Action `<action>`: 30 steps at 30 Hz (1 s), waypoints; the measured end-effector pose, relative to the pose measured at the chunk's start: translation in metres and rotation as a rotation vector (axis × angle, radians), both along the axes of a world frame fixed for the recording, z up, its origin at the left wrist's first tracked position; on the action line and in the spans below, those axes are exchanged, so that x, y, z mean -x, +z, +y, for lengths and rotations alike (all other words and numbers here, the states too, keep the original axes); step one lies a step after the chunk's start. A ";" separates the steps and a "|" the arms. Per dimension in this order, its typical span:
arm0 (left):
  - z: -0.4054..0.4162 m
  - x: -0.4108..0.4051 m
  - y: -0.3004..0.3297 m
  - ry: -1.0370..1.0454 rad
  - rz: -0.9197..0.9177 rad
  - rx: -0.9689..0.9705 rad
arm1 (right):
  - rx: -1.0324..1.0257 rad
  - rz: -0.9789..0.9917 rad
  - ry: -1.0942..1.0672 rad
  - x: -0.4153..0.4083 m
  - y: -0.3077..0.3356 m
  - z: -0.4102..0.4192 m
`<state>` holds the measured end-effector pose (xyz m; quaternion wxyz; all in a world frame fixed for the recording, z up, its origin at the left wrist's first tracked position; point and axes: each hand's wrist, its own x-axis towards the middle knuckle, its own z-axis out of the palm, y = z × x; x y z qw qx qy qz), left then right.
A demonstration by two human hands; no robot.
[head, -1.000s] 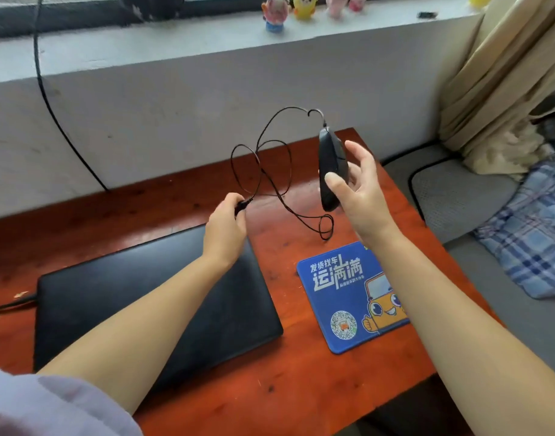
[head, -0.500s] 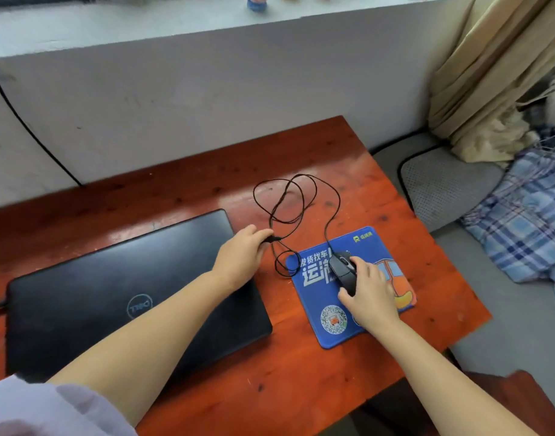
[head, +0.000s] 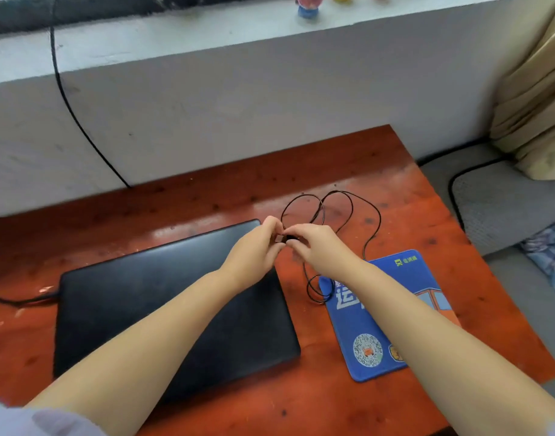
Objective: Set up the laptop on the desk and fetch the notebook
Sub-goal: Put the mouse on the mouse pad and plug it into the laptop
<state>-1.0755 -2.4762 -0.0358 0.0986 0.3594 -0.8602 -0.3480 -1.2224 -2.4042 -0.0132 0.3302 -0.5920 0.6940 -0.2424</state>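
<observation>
mouse: hidden under my right forearm (head: 427,335); I cannot see it on the blue mouse pad (head: 358,328).
cable end: my left hand (head: 254,250) and right hand (head: 317,247) pinch something small and dark between the fingertips; too covered to tell its shape.
mouse pad print: partly covered by my arm.
figurines (head: 307,7): heads cut off by the top edge of the view.
laptop (head: 144,297) lid: logo hidden beneath my left forearm.

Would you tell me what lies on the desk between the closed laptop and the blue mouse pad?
In the head view, bare desk and a loop of black mouse cable separate laptop and mouse pad.
</observation>
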 end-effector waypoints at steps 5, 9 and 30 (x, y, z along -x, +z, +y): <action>-0.031 -0.008 -0.017 0.183 -0.136 -0.021 | -0.167 0.171 -0.033 0.023 -0.024 -0.033; -0.051 0.006 -0.032 0.245 -0.333 0.181 | -0.271 0.259 0.019 0.038 -0.043 -0.048; -0.068 0.026 -0.018 0.301 -0.474 0.057 | -0.086 0.148 0.061 0.038 -0.045 -0.040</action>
